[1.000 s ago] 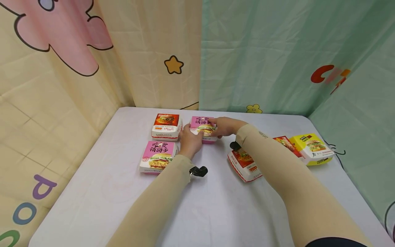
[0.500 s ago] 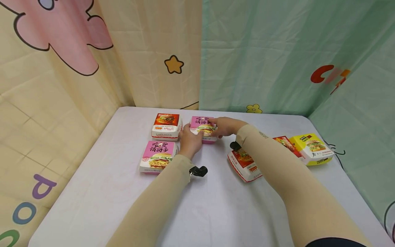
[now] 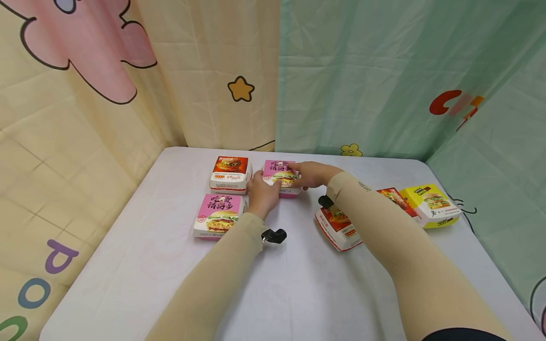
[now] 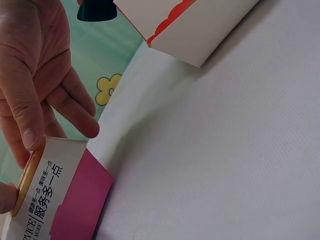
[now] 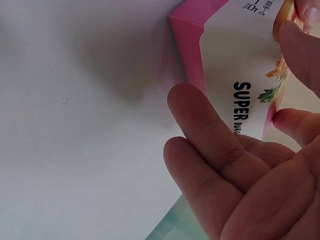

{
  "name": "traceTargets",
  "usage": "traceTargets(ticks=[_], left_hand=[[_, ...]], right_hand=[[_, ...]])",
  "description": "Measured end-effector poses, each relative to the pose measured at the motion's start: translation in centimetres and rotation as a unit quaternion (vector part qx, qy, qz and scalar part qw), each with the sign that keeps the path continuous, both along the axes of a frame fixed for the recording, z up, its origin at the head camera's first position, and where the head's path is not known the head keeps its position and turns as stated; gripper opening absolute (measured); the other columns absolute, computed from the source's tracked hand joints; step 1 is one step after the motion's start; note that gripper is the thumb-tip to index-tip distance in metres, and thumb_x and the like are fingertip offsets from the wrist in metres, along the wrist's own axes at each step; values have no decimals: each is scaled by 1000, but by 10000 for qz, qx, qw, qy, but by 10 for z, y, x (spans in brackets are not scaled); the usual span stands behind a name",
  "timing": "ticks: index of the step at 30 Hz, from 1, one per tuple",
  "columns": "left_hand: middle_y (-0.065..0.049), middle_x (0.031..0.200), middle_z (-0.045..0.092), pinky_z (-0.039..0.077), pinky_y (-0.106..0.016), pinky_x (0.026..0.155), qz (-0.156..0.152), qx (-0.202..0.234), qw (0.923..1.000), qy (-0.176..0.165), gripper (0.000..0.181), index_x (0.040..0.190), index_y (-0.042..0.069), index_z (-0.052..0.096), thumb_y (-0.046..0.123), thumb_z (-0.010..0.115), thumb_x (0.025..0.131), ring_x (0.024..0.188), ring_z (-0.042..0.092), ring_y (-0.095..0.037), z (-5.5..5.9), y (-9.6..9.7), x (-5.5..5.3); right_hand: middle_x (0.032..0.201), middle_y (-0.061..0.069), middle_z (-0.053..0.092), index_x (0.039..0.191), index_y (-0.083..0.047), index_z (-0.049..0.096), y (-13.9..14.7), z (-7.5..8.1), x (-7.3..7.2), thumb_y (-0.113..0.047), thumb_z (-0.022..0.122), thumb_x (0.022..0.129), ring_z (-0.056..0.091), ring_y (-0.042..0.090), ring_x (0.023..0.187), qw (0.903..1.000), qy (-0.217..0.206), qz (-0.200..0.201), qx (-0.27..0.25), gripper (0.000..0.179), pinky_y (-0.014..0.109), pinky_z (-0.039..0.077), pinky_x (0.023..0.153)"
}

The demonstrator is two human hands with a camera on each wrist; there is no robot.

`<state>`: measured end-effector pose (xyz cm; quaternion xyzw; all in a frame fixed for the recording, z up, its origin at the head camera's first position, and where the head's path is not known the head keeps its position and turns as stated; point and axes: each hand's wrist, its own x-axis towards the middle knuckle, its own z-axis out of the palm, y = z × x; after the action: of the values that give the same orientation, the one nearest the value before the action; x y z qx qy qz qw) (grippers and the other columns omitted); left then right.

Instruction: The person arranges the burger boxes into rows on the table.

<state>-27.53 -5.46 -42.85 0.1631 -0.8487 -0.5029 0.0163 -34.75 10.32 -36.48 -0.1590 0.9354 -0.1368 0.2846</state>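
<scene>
A pink-and-white burger box (image 3: pixel 279 177) sits at the back middle of the table, between both hands. My left hand (image 3: pixel 263 193) holds its left side, with the thumb on the lid's front edge. From the right, my right hand (image 3: pixel 314 174) grips the lid with thumb and index finger, while its other fingers spread loosely beside the wall lettered SUPER (image 5: pixel 241 100). In the left wrist view the box's front wall (image 4: pixel 50 190) shows, with the right hand (image 4: pixel 37 65) above it. Close left stands a red-and-white burger box (image 3: pixel 229 175); a second pink burger box (image 3: pixel 219 215) lies nearer.
Right of the middle, a tilted red burger box (image 3: pixel 339 229) lies partly under the right forearm. Beyond the forearm are another red burger box (image 3: pixel 396 201) and a yellow burger box (image 3: pixel 432 206). Printed curtains (image 3: pixel 362 71) enclose the white table (image 3: pixel 128 265) behind and at the sides.
</scene>
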Motion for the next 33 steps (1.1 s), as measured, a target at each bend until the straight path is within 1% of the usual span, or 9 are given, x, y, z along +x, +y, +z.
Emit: traceTargets(ticks=[4,9,15,19,22,26,29,33], left_hand=[[-21,162,32,36,-55,123,-4,-2,10000,-16,75,163,15,31,40,66,102,148,36,-37,0,-1,0],[-20,162,32,36,-56,123,3,21,10000,7,76,163,15,31,41,67,102,148,36,-37,1,-1,0],[-20,161,31,36,-56,123,-2,-58,10000,71,76,163,15,31,42,67,102,146,37,-38,4,-1,2],[-19,164,26,36,-57,124,-16,-106,9999,124,76,163,15,32,43,67,102,148,35,-39,6,0,4],[-18,169,19,34,-58,125,-43,-87,9998,156,78,163,15,31,44,68,101,154,29,-40,10,3,7],[-18,172,13,33,-60,125,-169,-59,9998,108,81,164,17,28,44,69,100,158,23,-41,17,8,12],[-18,172,13,34,-60,124,-272,-95,9996,63,83,165,18,26,44,69,100,156,25,-41,21,11,15],[-17,172,14,36,-59,123,-339,-192,9992,94,84,165,19,25,44,71,99,153,29,-40,26,14,20]], right_hand=[[162,17,45,170,-26,17,1,2,1,-33,68,103,70,26,111,9999,39,104,-1,85,49,52,110],[160,18,47,170,-25,18,3,4,2,-35,69,103,71,27,111,9999,67,140,15,85,51,52,110],[164,18,43,170,-23,19,5,7,3,-39,70,101,71,28,113,9998,121,160,5,87,55,50,112],[168,17,38,170,-21,19,9,12,5,-39,70,102,71,29,115,9996,194,174,-101,87,54,51,112],[167,17,40,170,-18,18,13,16,7,-38,68,103,71,31,119,9991,303,256,-143,86,53,52,111],[166,20,41,170,-14,18,20,24,10,-38,65,105,62,35,136,9978,519,391,-160,84,53,47,117],[168,22,37,170,-12,18,24,31,13,-38,64,105,49,39,148,9966,669,406,-253,84,56,41,121],[168,22,38,169,-13,20,30,41,18,-39,65,105,44,41,151,9955,791,333,-396,83,58,41,120]])
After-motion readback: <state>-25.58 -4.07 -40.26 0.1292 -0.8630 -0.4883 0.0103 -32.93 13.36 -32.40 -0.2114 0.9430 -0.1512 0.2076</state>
